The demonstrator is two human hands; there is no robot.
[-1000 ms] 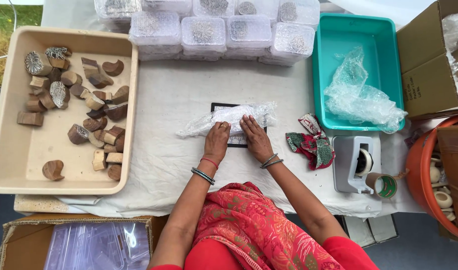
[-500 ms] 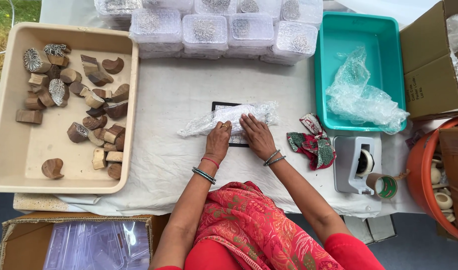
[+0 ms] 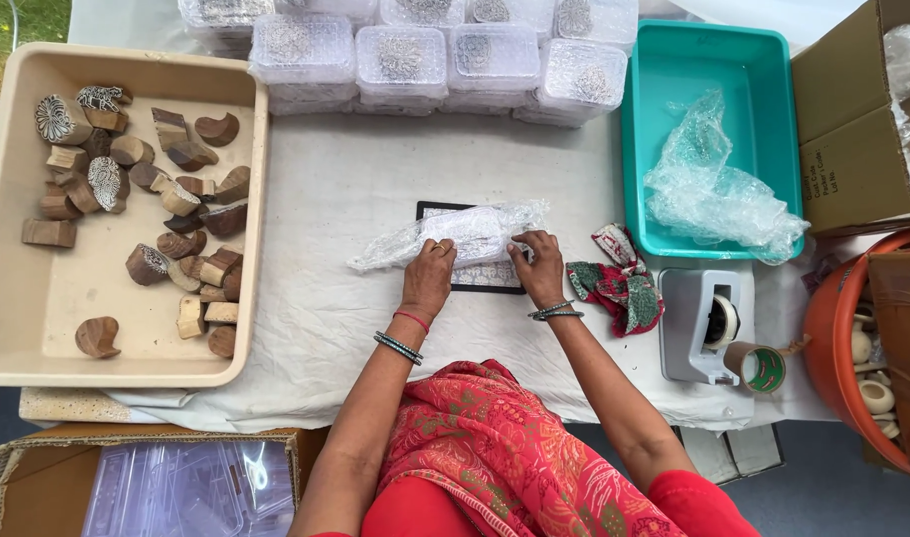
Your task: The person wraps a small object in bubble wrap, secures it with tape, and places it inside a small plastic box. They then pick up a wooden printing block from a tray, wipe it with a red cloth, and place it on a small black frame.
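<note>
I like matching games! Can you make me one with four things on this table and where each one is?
Things:
1. Carved brown wooden blocks
2. Loose crumpled clear bubble wrap
3. Grey tape dispenser
4. Red and green patterned cloth

Places:
A. Inside the teal plastic tub
B. On the white tablecloth, just beside the right hand
C. Inside the beige plastic tray
D. Near the table edge, next to a brown tape roll

Pairs: 1-C, 2-A, 3-D, 4-B
</note>
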